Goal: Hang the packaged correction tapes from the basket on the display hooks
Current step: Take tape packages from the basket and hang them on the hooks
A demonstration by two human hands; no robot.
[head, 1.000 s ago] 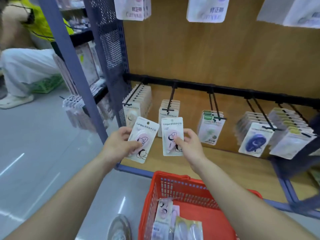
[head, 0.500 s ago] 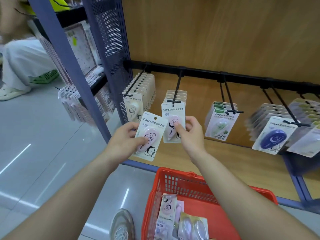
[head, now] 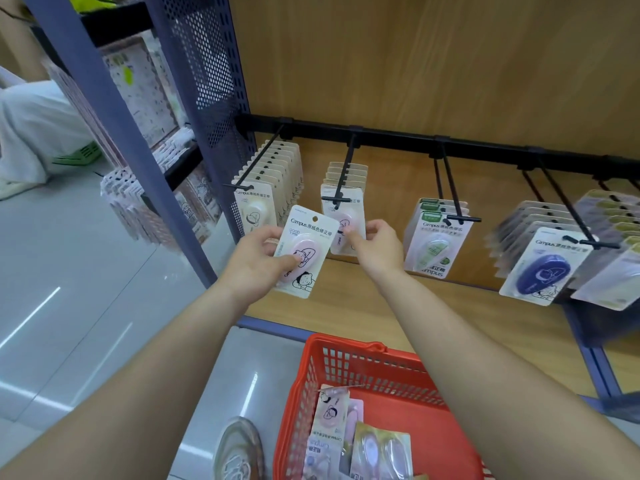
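Pack (head: 313, 230) between fingers (head: 267, 235) of left hand (head: 254, 268)

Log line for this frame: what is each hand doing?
left hand: holds pink correction tape pack, unhung | right hand: pinches second pink pack at hook tip | red basket: holds more packs

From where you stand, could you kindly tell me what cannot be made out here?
Head view: whether the pink correction tape pack pinched by the right hand is threaded on the hook; the hook's end bar covers its hole.
Head view: all that lies in the red basket; the bottom edge cuts it off.
Head view: print on the far-right correction tape packs; motion blur.
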